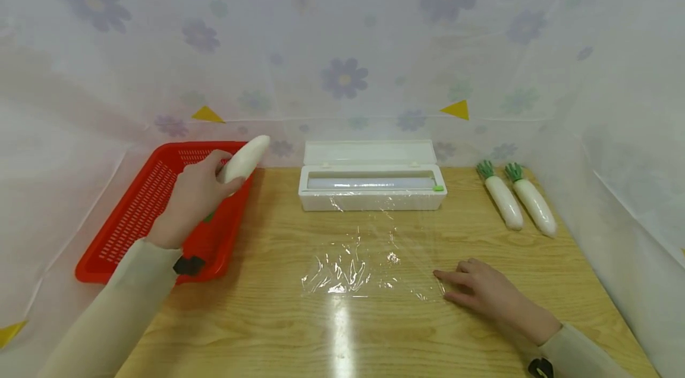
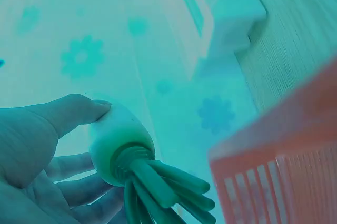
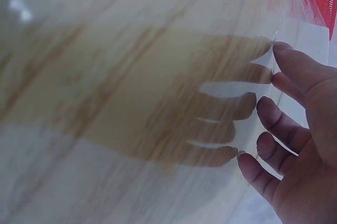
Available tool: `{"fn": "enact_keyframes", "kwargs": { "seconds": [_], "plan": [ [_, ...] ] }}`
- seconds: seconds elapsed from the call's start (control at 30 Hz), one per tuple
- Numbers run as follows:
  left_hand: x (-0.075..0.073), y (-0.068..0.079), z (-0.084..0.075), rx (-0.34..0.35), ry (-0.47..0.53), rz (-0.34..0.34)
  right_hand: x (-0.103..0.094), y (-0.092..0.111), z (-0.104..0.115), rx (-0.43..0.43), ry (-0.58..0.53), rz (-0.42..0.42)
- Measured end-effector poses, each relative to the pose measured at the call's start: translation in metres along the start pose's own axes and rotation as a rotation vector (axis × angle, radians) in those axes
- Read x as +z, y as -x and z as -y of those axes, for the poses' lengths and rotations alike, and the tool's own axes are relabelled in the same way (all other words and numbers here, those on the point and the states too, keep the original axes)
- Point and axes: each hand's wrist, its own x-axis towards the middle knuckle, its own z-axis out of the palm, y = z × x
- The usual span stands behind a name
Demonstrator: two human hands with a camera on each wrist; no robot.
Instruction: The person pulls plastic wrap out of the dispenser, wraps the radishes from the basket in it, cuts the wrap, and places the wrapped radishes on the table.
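My left hand grips a white radish above the red basket, thumb on one side and fingers round the other. Its green leaf stalks hang out past the palm in the left wrist view. On the table lies a sheet of clear cling film, drawn forward from a white dispenser box with its lid raised. My right hand rests at the film's near right corner, fingertips on its edge. In the right wrist view the fingers are spread and mirrored in the shiny surface.
The red basket stands on the left side of the wooden table. Two more radishes with green tops, a left one and a right one, lie at the right. A flowered white curtain encloses the back and sides.
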Motion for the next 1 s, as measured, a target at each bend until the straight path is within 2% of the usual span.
{"fn": "enact_keyframes", "kwargs": {
  "seconds": [0.23,0.43,0.6,0.67,0.83,0.9,1.0],
  "plan": [
    [0.032,0.008,-0.034,0.128,-0.002,0.005,-0.002,0.002,0.001,0.025,-0.014,0.028],
    [0.071,0.013,-0.051,0.276,-0.038,-0.007,-0.004,0.002,0.003,0.017,-0.015,0.036],
    [0.101,0.017,-0.062,0.390,-0.015,0.025,-0.005,0.002,0.003,0.008,-0.015,0.030],
    [0.114,0.018,-0.066,0.400,0.023,0.069,-0.005,0.002,0.003,0.008,-0.018,0.030],
    [0.148,0.023,-0.074,0.341,0.090,0.252,-0.006,0.001,0.004,0.008,-0.016,0.019],
    [0.161,0.024,-0.077,0.353,0.088,0.307,-0.006,0.002,0.005,0.007,-0.014,0.018],
    [0.178,0.028,-0.082,0.412,0.082,0.366,-0.006,0.003,0.005,0.007,-0.016,0.024]
  ]
}}
